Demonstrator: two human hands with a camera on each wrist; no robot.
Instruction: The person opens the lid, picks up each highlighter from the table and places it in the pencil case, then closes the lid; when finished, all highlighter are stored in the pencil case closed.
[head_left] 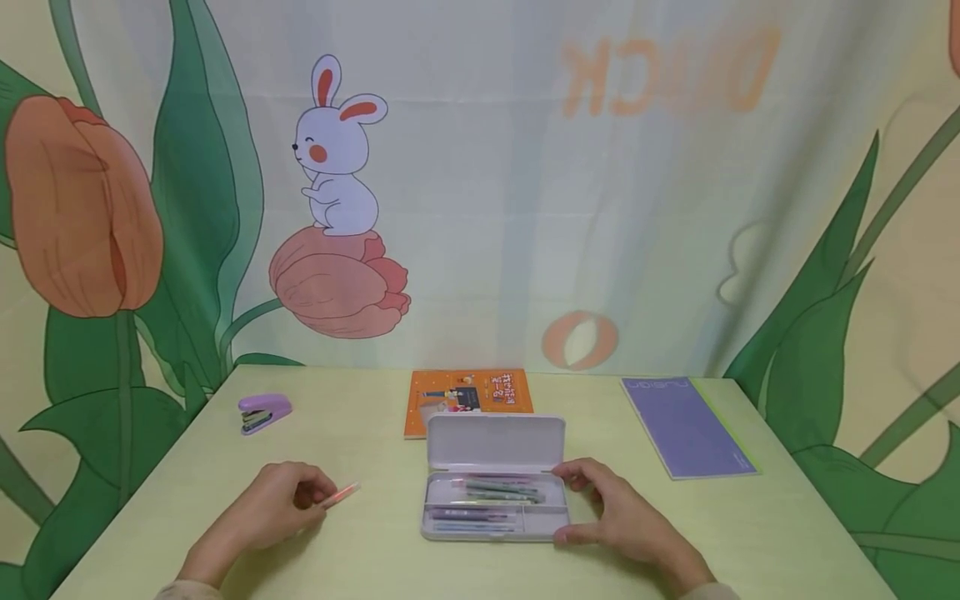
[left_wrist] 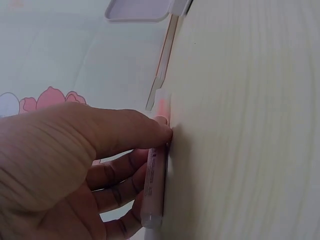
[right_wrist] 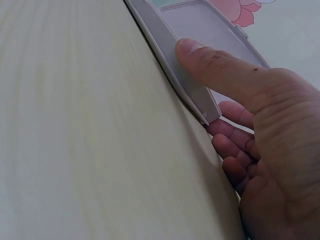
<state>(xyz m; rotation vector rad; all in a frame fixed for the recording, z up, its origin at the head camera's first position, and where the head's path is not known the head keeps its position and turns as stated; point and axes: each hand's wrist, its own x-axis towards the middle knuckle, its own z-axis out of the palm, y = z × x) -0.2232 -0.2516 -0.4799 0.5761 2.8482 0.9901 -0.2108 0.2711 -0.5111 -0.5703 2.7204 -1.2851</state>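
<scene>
My left hand [head_left: 281, 504] pinches a pink highlighter [left_wrist: 156, 185] between thumb and fingers, low over the table to the left of the pencil case. The highlighter has a clear cap end and small print on its barrel. A white pencil case [head_left: 543, 522] lies in the middle with its lid [head_left: 495, 442] raised. Several pens [head_left: 495, 490] fill its back compartment, and more lie in the front left one. My right hand [head_left: 626, 512] grips the case's right end, thumb at the front corner and fingers at the back. In the right wrist view the thumb presses the case wall [right_wrist: 172, 55].
Behind the pencil case lies an orange book [head_left: 465, 392], partly covered by the lid. A purple stapler [head_left: 264, 413] stands at the back left of the table [head_left: 360, 567]. On the right is a purple notebook [head_left: 686, 429]. A printed curtain [head_left: 480, 167] hangs behind the table.
</scene>
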